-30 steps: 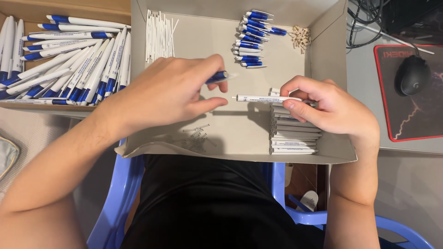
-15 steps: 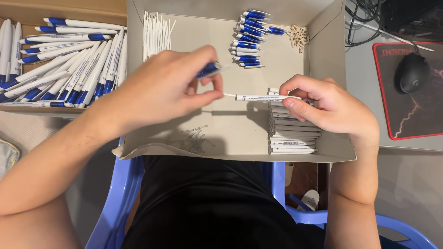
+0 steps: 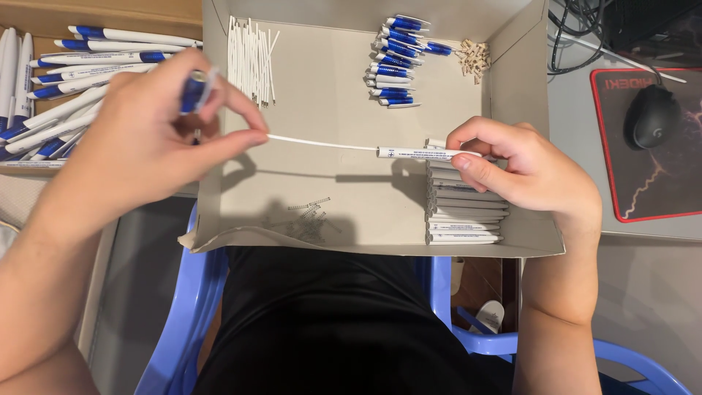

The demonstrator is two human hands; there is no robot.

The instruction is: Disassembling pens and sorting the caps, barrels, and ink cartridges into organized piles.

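Seen from above: a shallow cardboard box [image 3: 344,197] across the lap, blue plastic chair [image 3: 191,314] underneath.

Left hand [image 3: 157,139] raised over the box's left wall, thumb and forefinger pinched on the end of a thin white refill [image 3: 322,144]; a blue pen part [image 3: 194,89] tucked between the upper fingers of the same hand. Refill stretched almost level to the right, its far end inside the tip of a white pen barrel [image 3: 424,153].

Right hand [image 3: 523,172] closed on that barrel, thumb below and fingers on top, just above a stack of white barrels [image 3: 464,212] lying against the box's right wall.

Inside the box: a row of spare white refills [image 3: 250,58] at the upper left, a heap of blue and white pen parts [image 3: 398,51] at the top middle, a small cluster of pale bits [image 3: 474,57] just beside it, a scatter of small metal springs [image 3: 307,218] near the front edge.

Left of the box: a tray of finished blue and white pens [image 3: 66,80]. On the right, on the desk [image 3: 643,263]: a black mouse [image 3: 651,117] on a red-edged mouse pad [image 3: 658,197], cables [image 3: 578,29] behind.
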